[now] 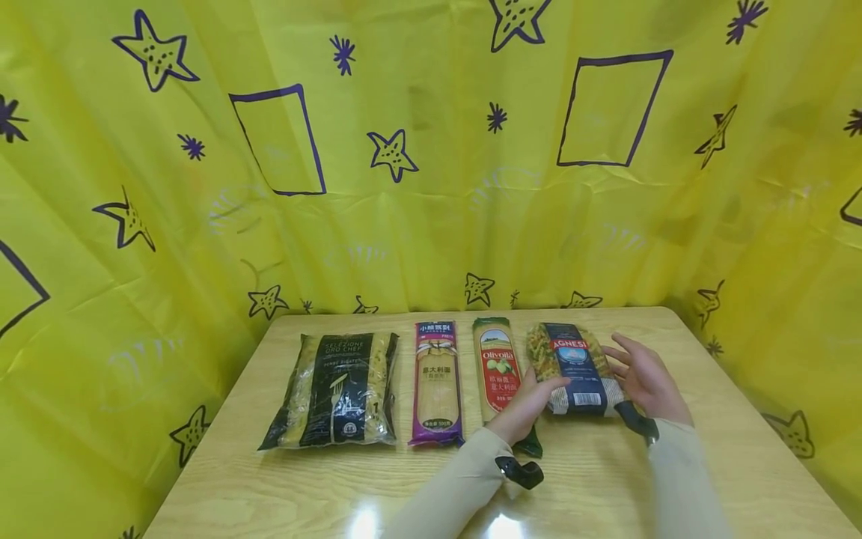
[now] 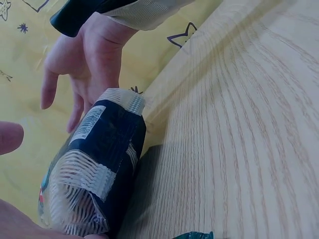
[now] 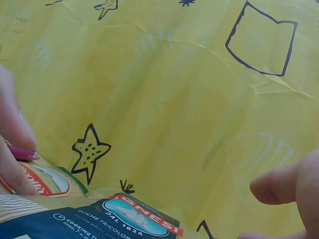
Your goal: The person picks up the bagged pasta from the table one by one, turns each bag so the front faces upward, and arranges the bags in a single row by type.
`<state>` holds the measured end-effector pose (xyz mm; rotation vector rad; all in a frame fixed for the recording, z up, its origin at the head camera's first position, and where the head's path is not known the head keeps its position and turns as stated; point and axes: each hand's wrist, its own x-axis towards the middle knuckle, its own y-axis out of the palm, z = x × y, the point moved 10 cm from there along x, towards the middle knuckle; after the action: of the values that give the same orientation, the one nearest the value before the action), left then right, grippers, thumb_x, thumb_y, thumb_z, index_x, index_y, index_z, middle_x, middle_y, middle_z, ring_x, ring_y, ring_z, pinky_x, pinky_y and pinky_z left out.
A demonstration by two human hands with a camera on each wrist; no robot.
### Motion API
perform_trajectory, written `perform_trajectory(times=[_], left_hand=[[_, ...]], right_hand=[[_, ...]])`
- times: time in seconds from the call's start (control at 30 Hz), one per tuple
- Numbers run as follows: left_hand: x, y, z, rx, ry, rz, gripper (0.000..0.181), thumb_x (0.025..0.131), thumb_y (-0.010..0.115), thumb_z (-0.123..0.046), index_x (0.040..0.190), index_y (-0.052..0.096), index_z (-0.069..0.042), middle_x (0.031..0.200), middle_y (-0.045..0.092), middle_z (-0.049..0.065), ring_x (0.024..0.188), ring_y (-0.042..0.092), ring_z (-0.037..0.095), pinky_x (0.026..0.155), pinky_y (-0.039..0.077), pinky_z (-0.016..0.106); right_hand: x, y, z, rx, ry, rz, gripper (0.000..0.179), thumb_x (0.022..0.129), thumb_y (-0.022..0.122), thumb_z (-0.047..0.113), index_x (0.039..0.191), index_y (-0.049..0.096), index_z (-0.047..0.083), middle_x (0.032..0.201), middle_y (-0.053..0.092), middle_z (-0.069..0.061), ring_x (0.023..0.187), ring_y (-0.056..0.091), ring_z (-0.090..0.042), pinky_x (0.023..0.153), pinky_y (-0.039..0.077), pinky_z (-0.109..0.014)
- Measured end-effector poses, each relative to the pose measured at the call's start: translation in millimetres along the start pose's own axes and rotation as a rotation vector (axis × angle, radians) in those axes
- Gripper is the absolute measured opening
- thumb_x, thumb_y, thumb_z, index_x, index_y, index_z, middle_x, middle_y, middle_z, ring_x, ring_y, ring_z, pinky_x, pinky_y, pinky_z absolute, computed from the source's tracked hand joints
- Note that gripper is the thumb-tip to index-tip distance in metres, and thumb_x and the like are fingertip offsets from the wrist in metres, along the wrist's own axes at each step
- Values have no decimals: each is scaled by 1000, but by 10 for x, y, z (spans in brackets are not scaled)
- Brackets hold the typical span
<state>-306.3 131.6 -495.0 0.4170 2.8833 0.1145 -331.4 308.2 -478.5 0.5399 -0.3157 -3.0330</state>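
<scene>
A pasta bag labelled Agnesi [image 1: 584, 397], navy with a clear front showing coloured spirals, is at the right of the table between both hands. My left hand [image 1: 521, 412] is at its left edge, the thumb overlapping the bag in the head view; in the left wrist view that thumb [image 2: 10, 137] stands apart from it. My right hand [image 1: 649, 382] is spread beside the right edge, fingertips close to the wrapper. The left forearm and hand partly cover a green and red spaghetti pack [image 1: 497, 364] labelled Olivoila.
Left of these lie a purple-edged spaghetti pack [image 1: 436, 385] and a large black and clear penne bag [image 1: 343, 393], in a row on the light wooden table [image 1: 323, 494]. A yellow curtain [image 1: 431, 239] with drawn stars and rectangles hangs behind and along both sides.
</scene>
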Motion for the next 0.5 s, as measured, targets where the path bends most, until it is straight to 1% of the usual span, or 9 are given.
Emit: perform_trajectory(times=[0.07, 0.23, 0.43, 0.5], left_hand=[[-4, 1, -6, -5, 2, 3, 80, 93, 70, -28, 160, 30, -11, 165, 34, 13, 156, 28, 35, 129, 22, 59], [-32, -11, -10, 6, -10, 2, 86, 93, 70, -30, 162, 25, -8, 170, 25, 15, 158, 22, 37, 129, 20, 60], [-94, -52, -19, 33, -39, -26, 96, 91, 72, -32, 164, 18, 0, 172, 16, 22, 159, 16, 42, 129, 18, 63], [-117, -72, -33, 28, -44, -33, 96, 92, 72, -32, 163, 18, 2, 172, 17, 23, 159, 16, 43, 128, 20, 64]], right_hand=[[1, -7, 3, -1, -3, -1, 79, 110, 28, 51, 164, -19, 17, 174, -12, -18, 160, -2, -44, 134, 0, -52], [-1, -12, 7, 4, -6, -5, 78, 110, 28, 51, 164, -16, 17, 174, -12, -18, 161, -1, -43, 134, 2, -52], [-14, -5, 16, 5, -9, -4, 82, 109, 30, 53, 164, -19, 15, 174, -13, -16, 161, -4, -42, 134, 2, -51], [-14, -10, 24, 3, -11, -15, 83, 109, 31, 52, 164, -18, 15, 175, -10, -15, 162, -1, -39, 134, 3, -48]])
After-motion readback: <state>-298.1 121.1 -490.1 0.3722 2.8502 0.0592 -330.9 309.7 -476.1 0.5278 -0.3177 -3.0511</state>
